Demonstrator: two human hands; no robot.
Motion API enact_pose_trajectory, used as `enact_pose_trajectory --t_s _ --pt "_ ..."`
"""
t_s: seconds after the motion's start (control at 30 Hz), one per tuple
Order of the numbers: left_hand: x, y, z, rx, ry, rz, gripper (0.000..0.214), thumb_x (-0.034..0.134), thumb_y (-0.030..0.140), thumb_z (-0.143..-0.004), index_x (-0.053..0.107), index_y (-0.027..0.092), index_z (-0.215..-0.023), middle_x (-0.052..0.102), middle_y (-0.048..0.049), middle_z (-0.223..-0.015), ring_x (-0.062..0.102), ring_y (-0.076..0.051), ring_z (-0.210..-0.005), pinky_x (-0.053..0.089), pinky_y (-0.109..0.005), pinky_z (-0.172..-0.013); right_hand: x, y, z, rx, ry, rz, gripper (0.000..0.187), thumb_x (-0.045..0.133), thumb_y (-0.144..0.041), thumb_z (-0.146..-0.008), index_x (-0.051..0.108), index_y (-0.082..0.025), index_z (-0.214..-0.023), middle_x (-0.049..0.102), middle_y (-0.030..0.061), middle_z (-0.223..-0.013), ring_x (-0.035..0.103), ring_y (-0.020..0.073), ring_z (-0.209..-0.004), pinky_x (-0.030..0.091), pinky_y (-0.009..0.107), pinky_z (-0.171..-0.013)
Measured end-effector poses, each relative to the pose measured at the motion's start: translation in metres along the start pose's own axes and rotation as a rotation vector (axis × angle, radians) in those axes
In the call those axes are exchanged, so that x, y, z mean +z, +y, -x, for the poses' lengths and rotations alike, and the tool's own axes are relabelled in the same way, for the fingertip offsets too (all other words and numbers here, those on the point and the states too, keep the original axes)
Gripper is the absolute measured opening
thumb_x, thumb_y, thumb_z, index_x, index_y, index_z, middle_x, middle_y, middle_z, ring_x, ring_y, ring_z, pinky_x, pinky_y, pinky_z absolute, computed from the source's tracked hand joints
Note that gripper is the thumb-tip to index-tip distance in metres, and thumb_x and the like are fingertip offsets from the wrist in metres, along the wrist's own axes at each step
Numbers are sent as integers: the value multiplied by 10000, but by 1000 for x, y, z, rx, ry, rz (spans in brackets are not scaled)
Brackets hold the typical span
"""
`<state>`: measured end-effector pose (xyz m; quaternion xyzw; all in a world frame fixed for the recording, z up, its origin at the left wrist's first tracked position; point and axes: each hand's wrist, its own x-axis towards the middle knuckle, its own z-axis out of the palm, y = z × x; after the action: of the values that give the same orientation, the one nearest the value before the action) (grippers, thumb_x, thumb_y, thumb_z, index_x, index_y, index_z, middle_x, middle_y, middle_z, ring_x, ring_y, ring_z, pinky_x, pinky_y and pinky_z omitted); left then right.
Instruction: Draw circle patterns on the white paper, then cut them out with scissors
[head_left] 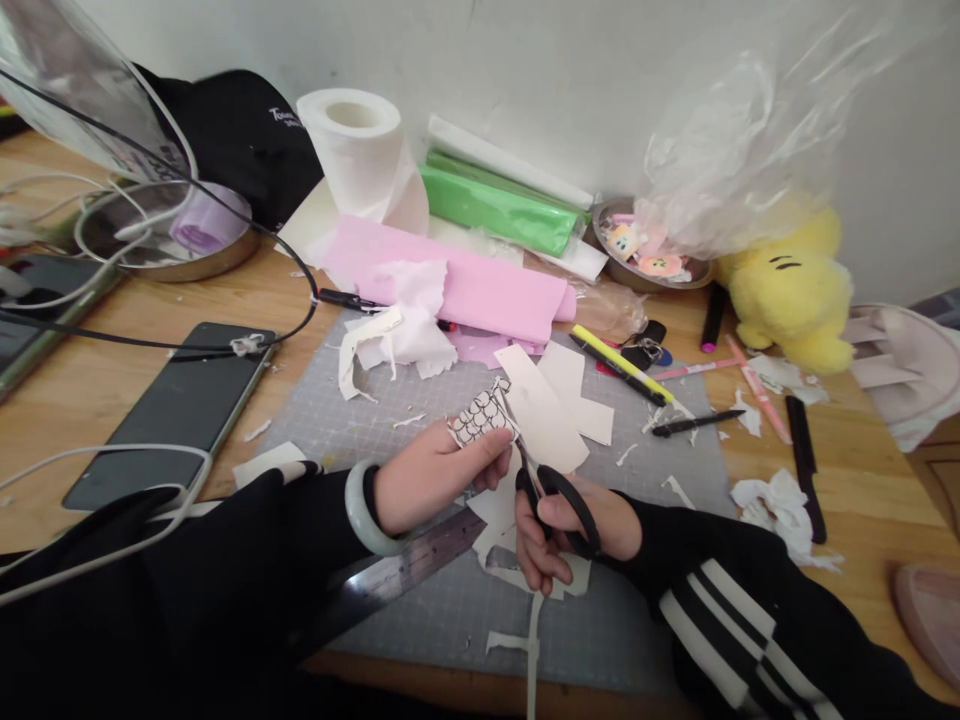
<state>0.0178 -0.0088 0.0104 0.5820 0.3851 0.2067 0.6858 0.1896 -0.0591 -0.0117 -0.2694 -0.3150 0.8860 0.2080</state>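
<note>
My left hand (442,470) pinches a small piece of paper (482,416) drawn with black scale-like curves. Black-handled scissors (559,505) are gripped in my right hand (555,540), fingers through the loops. Their blades reach up to the right edge of the patterned paper, close to my left thumb. White card pieces (541,405) lie just beyond the blades on the grey cutting mat (427,620). Below my hands are more paper scraps and a thin white strip (533,650). A ruler-like dark metallic strip (420,565) passes under my left wrist.
Behind stand a paper roll (352,150), folded pink paper (457,280), a green packet (502,205) and a metal bowl (645,270). A yellow plush toy (787,285) and pens (697,422) sit right. At left are a phone (172,410) and loose cables (202,455).
</note>
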Motion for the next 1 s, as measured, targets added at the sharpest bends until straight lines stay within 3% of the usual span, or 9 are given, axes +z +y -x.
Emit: enact_pose_trajectory --t_s 1.0 --pt "-1 0 1 24 -24 -47 361 387 337 -873 477 156 -574 444 31 -548 425 -90 -535 387 -212 -572 0 -1 0 10 -2 31 482 613 -589 -685 469 -136 -603 495 -26 -389 574 121 -483 497 238 -496"
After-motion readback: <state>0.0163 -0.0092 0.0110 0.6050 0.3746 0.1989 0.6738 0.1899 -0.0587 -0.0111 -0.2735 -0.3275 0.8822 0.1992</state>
